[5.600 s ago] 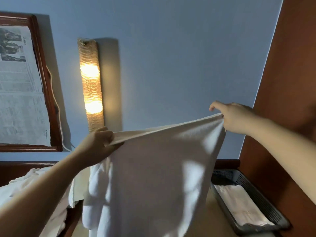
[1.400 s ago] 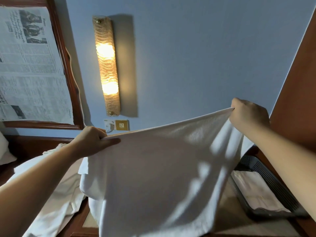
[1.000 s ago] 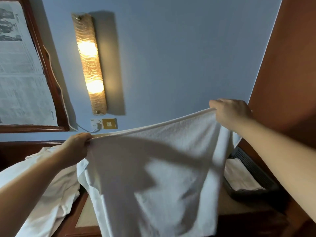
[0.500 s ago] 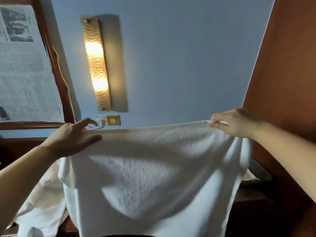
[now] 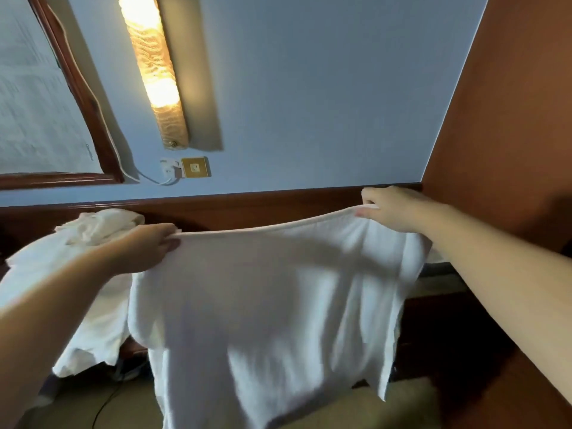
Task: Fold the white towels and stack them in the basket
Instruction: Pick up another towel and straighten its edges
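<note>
Nearest the camera, two bare forearms reach forward from the lower corners, and between them hangs a white towel (image 5: 263,320), spread out in the air with its lower part drooping toward the floor and blurred by motion. The left hand (image 5: 145,247) grips the towel's top-left corner, fingers curled over the hem with the thumb side hidden beneath the cloth. The right hand (image 5: 393,209) pinches the top-right corner, fingertips closed on the edge (the corner bunches slightly where it is held). The top hem sags a little in a shallow curve from one hand to the other. Below the towel a strip of tan floor (image 5: 402,400) shows, with a thin dark cable (image 5: 108,400) trailing across it at the lower left. Behind the left arm lies a heap of unfolded white towels (image 5: 93,243), crumpled at its top and spilling downward over dark wooden furniture. Farther back, a dark wooden rail (image 5: 263,205) runs along the foot of a pale blue wall (image 5: 325,88). On that wall sit a brass-coloured socket plate (image 5: 195,167) with a white plug (image 5: 169,171) and cord just beside it, a tall lit wall lamp (image 5: 153,69) above, and a wood-framed newspaper print (image 5: 40,103) at the far left. A reddish-brown wooden panel (image 5: 510,119) fills the right side.
</note>
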